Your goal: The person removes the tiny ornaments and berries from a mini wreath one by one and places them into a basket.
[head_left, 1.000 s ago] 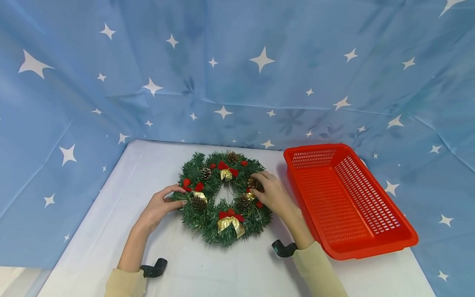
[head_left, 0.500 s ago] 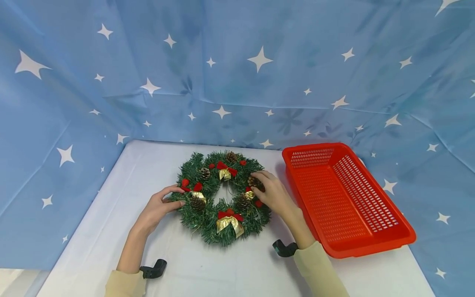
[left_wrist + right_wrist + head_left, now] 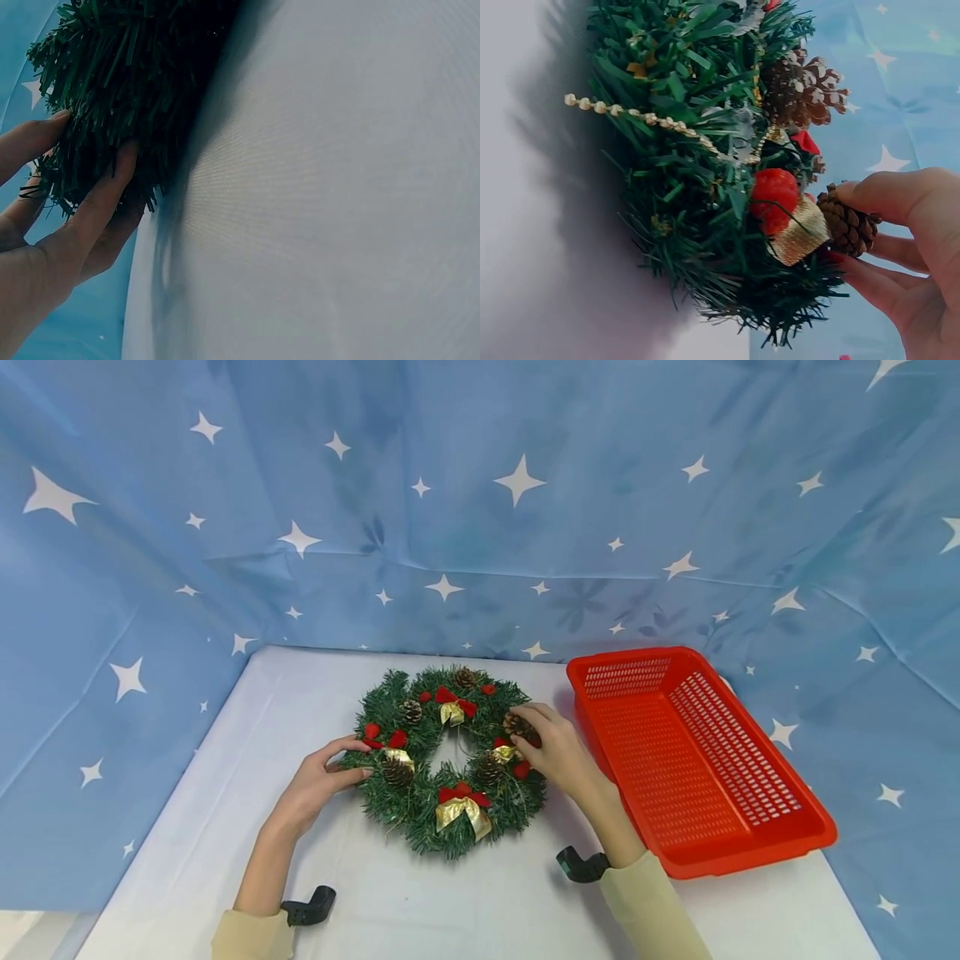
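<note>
White cloth covers the bench, and at its near side come two cream sleeves, a black device at each wrist. Beyond them I see the green wreath lying flat, a gold bow at its near edge. The left hand holds the wreath's side, its grip fairly wide, thumb and fingers parted around the needles. Over at the opposite side, the right hand has a narrow grip, pinching a pinecone just beside a gold ribbon. Compared with a second ago, that hand and the cone sit slightly farther out; the left hand has hardly changed. Right of the wreath stands a red basket, and behind everything hangs a blue starry backdrop.
</note>
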`<action>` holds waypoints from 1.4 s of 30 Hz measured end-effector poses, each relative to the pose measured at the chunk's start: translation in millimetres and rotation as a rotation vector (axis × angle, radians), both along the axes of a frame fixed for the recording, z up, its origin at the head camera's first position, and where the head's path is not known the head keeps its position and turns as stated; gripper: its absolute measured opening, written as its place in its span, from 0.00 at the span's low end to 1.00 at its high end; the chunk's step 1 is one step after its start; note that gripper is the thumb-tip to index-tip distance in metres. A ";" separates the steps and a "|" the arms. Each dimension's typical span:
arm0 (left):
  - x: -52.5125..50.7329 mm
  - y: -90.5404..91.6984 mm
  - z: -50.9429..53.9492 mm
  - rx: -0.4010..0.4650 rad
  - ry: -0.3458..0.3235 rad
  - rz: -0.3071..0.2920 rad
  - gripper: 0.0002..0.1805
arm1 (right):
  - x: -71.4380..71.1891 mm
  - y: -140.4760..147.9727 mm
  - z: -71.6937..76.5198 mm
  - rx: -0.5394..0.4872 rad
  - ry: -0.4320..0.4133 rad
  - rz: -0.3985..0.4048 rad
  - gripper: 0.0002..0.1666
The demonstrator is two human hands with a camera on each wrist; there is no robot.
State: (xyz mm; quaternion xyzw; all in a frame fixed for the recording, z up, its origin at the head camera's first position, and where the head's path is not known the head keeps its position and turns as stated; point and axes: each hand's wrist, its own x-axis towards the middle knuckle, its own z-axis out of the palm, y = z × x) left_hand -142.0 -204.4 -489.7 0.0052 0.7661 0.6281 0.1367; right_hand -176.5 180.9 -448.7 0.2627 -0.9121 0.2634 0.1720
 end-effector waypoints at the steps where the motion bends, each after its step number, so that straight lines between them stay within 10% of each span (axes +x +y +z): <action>1: 0.1 -0.1 0.3 0.000 0.001 -0.001 0.25 | 0.4 0.6 0.8 -0.002 0.009 0.004 0.27; 42: -1.0 -0.8 0.6 -0.019 0.004 -0.014 0.26 | 19.6 24.1 41.0 -0.068 0.082 0.034 0.24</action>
